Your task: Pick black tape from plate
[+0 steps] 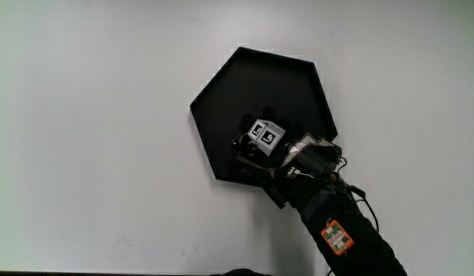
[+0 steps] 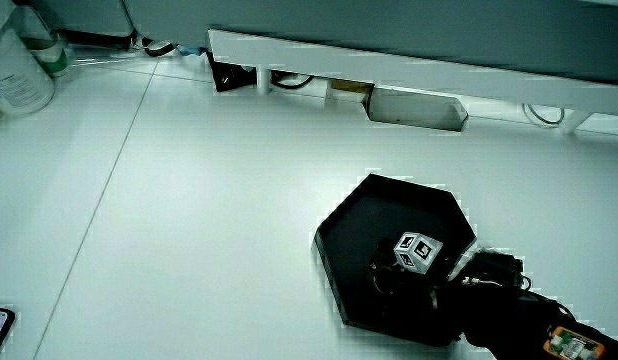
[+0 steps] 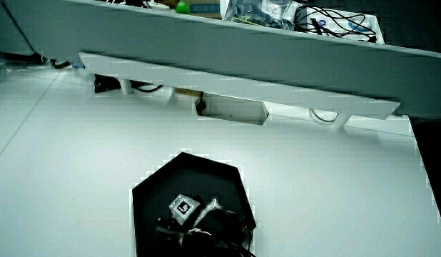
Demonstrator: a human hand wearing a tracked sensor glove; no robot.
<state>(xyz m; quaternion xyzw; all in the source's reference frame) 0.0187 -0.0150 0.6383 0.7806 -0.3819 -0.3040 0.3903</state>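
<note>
The hand [image 1: 261, 148] is down inside the black hexagonal plate [image 1: 225, 92], over the part of the plate nearest the person. This looks like the reach-and-grasp step of the pick. The black tape itself cannot be made out in any view: black on black, and presumably under the glove, where the hand is working. I judge it to be still in the plate, though that is not certain.

The patterned cube [image 1: 265, 136] on the back of the hand faces upward, so the palm is turned down toward the plate floor. The forearm [image 1: 329, 222] comes in at a slant from the person's edge of the bench [image 1: 106, 115], crossing the plate's near rim, with an orange tag [image 1: 337, 236] strapped on the sleeve.

In both side views the hand sits low, at or very close to the plate's floor, not hovering high above it: see the hand [image 2: 404, 268] in the plate [image 2: 354, 225], and again the hand [image 3: 188, 218] in the plate [image 3: 153, 196]. Whether the hand is closed on anything, I cannot tell; glove, plate and tape all merge.

If the tape is under there, the next move calls for a firm hold on the roll and a straight lift clear of the raised rim, without dragging the light plate along. The low partition [image 2: 389, 70] stands well apart from all this.
</note>
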